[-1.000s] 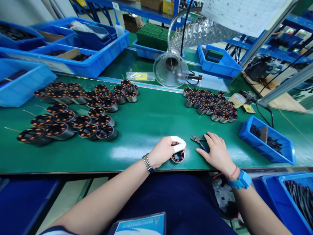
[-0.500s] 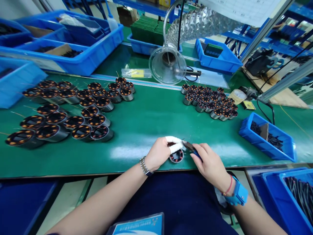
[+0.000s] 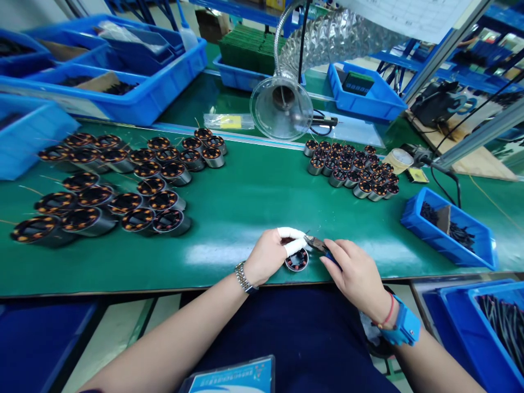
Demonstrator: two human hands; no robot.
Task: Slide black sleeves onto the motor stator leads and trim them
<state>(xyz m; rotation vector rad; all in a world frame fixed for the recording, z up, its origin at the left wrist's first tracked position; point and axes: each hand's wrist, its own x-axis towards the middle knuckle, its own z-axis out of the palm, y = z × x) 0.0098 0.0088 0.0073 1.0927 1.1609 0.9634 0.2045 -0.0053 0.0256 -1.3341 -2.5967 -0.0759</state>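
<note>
- at the near edge of the bench, coil ring sat beside left hand, wrapped fingertips nearly together; whether they pinched anything, could not tell.
- right hand curled round pliers, nose close against those fingertips.
- likely risk: crowded nose slipping, nipping a finger.

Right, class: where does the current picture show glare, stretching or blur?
Head view: pale glare lies on the green table beside the left hand; in the head view, too, metal rings at far left look stretched and soft.
</note>
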